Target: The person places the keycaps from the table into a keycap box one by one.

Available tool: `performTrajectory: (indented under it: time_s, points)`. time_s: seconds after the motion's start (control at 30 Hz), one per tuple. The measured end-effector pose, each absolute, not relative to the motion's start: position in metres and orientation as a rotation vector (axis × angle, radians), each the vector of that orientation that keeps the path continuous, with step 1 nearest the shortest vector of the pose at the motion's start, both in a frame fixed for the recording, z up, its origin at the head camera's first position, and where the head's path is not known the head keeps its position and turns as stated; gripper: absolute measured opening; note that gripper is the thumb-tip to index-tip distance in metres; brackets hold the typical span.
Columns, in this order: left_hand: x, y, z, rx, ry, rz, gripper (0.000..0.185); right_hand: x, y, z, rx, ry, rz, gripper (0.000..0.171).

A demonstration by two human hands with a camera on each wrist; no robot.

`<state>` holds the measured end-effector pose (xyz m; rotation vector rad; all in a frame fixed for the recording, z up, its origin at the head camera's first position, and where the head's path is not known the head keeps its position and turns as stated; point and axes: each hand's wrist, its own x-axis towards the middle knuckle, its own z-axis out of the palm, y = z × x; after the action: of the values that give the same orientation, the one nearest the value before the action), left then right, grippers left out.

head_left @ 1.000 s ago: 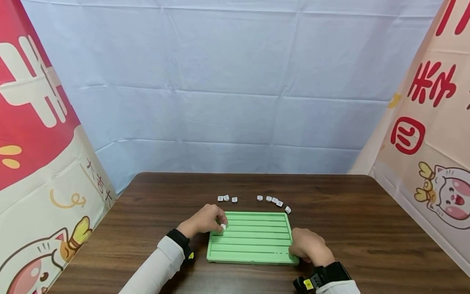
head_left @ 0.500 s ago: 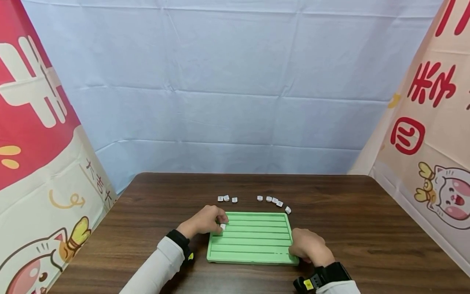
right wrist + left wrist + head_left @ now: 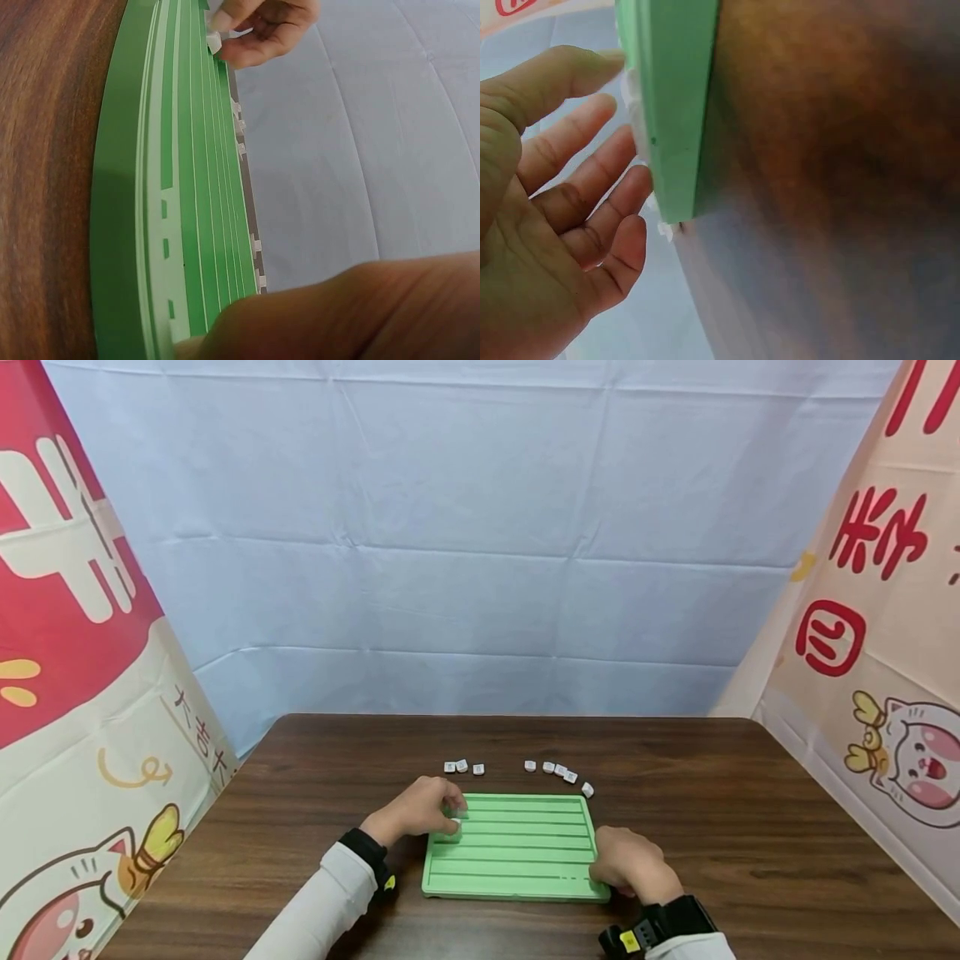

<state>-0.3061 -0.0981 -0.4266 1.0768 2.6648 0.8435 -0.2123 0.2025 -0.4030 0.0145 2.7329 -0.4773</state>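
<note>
The left hand (image 3: 417,811) pinches a small white tile (image 3: 454,825) between curled fingertips, at the far left corner of the green grooved tray (image 3: 517,852). The tile sits right at the fingertips, over one of the upper grooves near the tray's left edge; whether it already rests in the groove or is still lifted clear of it cannot be told from the head view. The right wrist view shows the same pinch from across the tray, thumb and fingers closed round the tile (image 3: 214,41) above the ridged surface (image 3: 187,187). In the left wrist view the fingers (image 3: 577,187) lie against the tray's side wall (image 3: 676,105).

The right hand (image 3: 628,863) grips the tray's near right corner, its fingers curled over the rim.

Beyond the left hand's fingertips, on the brown wooden table (image 3: 712,827), a group of three loose white tiles (image 3: 463,766) lies just past the tray's far edge. To the right of these, well apart from the right hand, five more tiles (image 3: 558,772) trail in a curved row toward the tray's far right corner.
</note>
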Motion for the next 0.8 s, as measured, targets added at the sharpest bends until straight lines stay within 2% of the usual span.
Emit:
performTrajectory:
  time_s: [0.37, 0.8]
  points:
    - [-0.311, -0.099, -0.414, 1.123, 2.859, 0.707, 0.021, -0.212, 0.203, -0.404, 0.023, 2.72, -0.492, 0.017]
    - [-0.316, -0.101, -0.42, 1.089, 2.884, 0.701, 0.02, -0.212, 0.204, -0.403, 0.0, 2.709, -0.516, 0.021]
